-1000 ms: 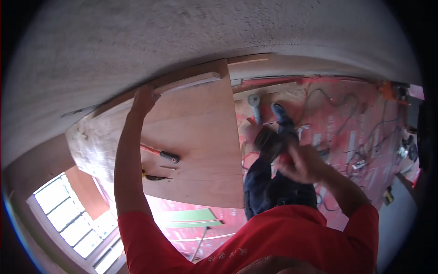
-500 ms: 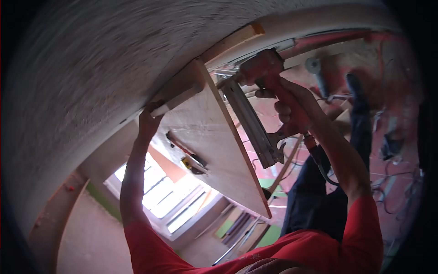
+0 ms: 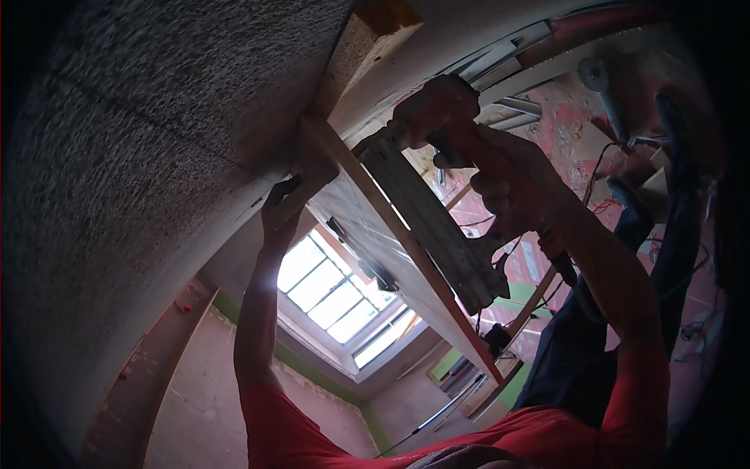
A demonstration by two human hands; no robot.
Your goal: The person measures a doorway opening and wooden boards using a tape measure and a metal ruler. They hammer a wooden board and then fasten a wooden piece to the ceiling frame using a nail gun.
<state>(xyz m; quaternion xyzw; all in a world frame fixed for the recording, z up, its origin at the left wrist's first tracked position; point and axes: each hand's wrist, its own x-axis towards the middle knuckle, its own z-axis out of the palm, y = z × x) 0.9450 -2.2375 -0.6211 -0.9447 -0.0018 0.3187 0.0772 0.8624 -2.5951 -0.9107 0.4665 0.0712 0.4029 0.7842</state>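
Note:
My right hand (image 3: pixel 508 176) is wrapped around the handle of a red nail gun (image 3: pixel 437 109) with a long grey magazine (image 3: pixel 433 227). The gun's nose is at the upper edge of a wide wooden board (image 3: pixel 414 270); whether it touches is hard to make out. My left hand (image 3: pixel 283 207) reaches up on the board's other side and grips a short wood block (image 3: pixel 316 170) against the board, close to the rough surface overhead. Dark hand tools (image 3: pixel 379 277) lie on the board's face, seen at a steep angle.
A wooden batten (image 3: pixel 367 55) is fixed on the rough grey surface (image 3: pixel 172 102) overhead. Below are my legs in dark trousers (image 3: pixel 562 352), an air hose, cables and a grey tool with a round head (image 3: pixel 598 82). A bright window (image 3: pixel 336 289) is beyond the board.
My view has turned and come nearer the batten, and the board now appears more edge-on. Both hands keep their hold, with the nail gun's nose still by the board's edge.

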